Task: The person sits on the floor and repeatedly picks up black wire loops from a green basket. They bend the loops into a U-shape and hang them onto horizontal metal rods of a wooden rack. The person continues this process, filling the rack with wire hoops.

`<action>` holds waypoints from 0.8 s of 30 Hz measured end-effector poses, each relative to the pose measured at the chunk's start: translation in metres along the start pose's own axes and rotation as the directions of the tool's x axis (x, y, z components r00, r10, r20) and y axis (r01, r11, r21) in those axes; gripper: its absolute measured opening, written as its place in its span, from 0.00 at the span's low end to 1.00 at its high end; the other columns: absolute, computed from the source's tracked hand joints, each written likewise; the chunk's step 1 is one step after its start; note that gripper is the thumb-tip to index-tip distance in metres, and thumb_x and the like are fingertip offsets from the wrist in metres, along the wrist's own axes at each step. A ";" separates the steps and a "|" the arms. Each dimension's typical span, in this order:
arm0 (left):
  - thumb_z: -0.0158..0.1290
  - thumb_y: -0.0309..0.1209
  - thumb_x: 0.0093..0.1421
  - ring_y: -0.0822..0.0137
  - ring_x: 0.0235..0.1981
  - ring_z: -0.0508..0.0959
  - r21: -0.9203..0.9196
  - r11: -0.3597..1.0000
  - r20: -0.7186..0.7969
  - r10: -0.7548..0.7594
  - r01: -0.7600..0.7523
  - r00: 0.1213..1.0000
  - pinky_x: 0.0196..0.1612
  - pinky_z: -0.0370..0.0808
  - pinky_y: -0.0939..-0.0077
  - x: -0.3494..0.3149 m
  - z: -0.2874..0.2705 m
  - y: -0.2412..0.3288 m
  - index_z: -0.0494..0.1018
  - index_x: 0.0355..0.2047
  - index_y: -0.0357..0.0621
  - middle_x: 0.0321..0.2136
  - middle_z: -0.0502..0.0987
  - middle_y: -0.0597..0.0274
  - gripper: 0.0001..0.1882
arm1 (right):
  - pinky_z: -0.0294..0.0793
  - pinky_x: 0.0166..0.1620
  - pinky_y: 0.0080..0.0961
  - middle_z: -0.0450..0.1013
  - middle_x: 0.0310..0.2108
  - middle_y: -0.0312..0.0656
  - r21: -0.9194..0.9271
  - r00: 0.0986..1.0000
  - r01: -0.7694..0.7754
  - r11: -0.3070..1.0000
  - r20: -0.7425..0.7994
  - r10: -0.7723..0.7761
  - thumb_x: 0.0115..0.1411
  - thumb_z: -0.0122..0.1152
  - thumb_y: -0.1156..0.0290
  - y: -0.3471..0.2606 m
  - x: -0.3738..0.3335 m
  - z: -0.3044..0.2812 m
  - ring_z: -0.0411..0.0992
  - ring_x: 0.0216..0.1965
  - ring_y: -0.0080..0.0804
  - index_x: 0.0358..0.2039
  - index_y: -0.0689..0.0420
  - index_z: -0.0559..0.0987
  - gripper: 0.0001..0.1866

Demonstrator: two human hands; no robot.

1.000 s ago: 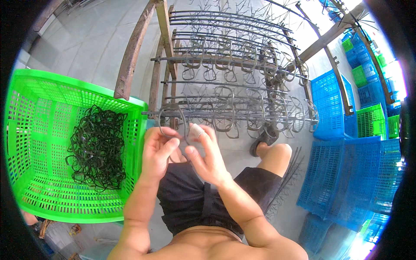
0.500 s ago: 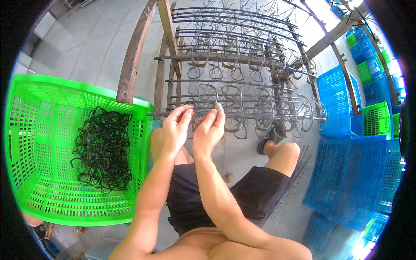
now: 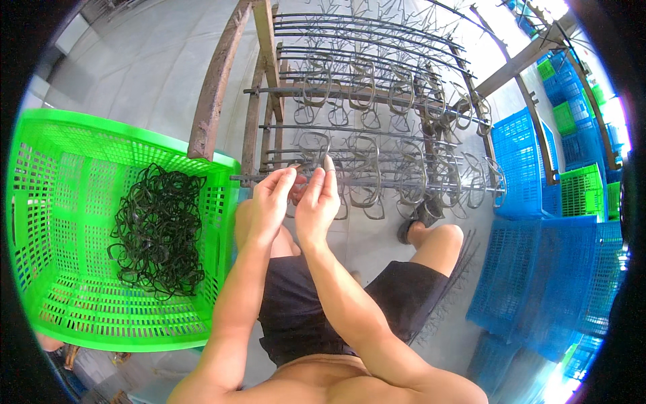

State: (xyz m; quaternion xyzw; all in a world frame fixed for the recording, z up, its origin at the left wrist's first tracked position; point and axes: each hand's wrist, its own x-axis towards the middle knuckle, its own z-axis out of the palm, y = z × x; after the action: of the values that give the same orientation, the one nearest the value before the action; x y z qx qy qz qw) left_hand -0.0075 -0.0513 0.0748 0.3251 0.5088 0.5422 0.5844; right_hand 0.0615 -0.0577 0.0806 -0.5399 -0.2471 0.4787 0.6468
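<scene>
Both of my hands are raised close together at the near left end of a rack bar (image 3: pixel 397 182). A thin, dark looped frame (image 3: pixel 315 135) stands at my fingertips; its lower part is hidden behind my fingers. My left hand (image 3: pixel 271 205) pinches at its left side, thumb and forefinger together. My right hand (image 3: pixel 317 212) is closed at its right side, with a covered fingertip pointing up along the loop. Similar looped frames (image 3: pixel 364 155) hang in a row to the right. On my left, a tangled heap of black loops (image 3: pixel 160 232) lies in a green plastic basket (image 3: pixel 121 340).
A rack with wooden posts (image 3: pixel 215 81) and several tiers of metal bars stands before me, with thin branching hooks (image 3: pixel 377 34) higher up. Blue crates (image 3: pixel 531 276) are stacked on my right, with a green crate (image 3: pixel 582 192) behind. My knees flank the rack's near side.
My right hand has shifted slightly left, closer to my left hand. The looped frame at my fingertips has moved a little left with it. The view has shifted slightly.
</scene>
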 end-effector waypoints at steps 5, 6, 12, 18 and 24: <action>0.52 0.34 0.59 0.76 0.24 0.72 -0.018 0.996 -0.009 -0.083 0.083 0.997 0.29 0.68 0.83 0.008 -0.012 -0.005 0.74 0.31 0.38 0.23 0.75 0.65 0.10 | 0.67 0.24 0.17 0.67 0.17 0.37 -0.257 0.990 0.141 0.956 0.023 -0.140 0.64 0.46 0.72 0.013 0.001 0.000 0.63 0.20 0.18 0.53 0.61 0.67 0.17; 0.53 0.33 0.58 0.77 0.23 0.72 -0.032 0.993 -0.013 -0.115 0.115 0.993 0.29 0.68 0.83 0.008 -0.013 -0.005 0.74 0.30 0.39 0.22 0.75 0.66 0.09 | 0.67 0.23 0.18 0.67 0.17 0.37 -0.304 0.989 0.149 0.941 0.036 -0.145 0.64 0.46 0.72 0.009 0.001 0.000 0.63 0.19 0.18 0.53 0.61 0.67 0.17; 0.53 0.34 0.58 0.79 0.20 0.69 -0.022 0.990 0.025 -0.141 0.141 0.990 0.25 0.65 0.85 0.008 -0.006 -0.003 0.74 0.28 0.43 0.20 0.72 0.71 0.08 | 0.64 0.20 0.21 0.66 0.16 0.36 -0.389 0.989 0.150 0.909 0.077 -0.130 0.64 0.46 0.72 -0.001 0.006 -0.013 0.62 0.17 0.19 0.53 0.61 0.67 0.18; 0.50 0.38 0.59 0.80 0.21 0.69 0.104 0.991 0.028 -0.088 0.084 0.996 0.25 0.64 0.85 0.038 -0.011 -0.006 0.75 0.28 0.45 0.20 0.73 0.71 0.10 | 0.69 0.42 0.24 0.70 0.36 0.44 -0.432 0.936 0.099 0.896 0.346 0.063 0.62 0.49 0.70 -0.032 -0.015 -0.072 0.70 0.38 0.28 0.57 0.64 0.60 0.25; 0.55 0.29 0.48 0.52 0.47 0.67 0.928 -0.004 0.357 0.298 -0.372 0.886 0.50 0.64 0.58 0.026 -0.056 0.003 0.74 0.38 0.43 0.45 0.70 0.52 0.15 | 0.69 0.39 0.23 0.73 0.27 0.42 -0.900 0.806 0.083 0.428 0.314 0.502 0.57 0.54 0.67 -0.163 0.032 -0.306 0.71 0.32 0.31 0.39 0.63 0.75 0.13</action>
State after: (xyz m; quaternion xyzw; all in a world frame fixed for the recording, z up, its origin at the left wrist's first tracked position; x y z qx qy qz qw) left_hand -0.0644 -0.0355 0.0566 0.7553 0.6272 0.1722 0.0804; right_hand 0.3878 -0.1640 0.1368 -0.6624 -0.5566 0.4908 0.1027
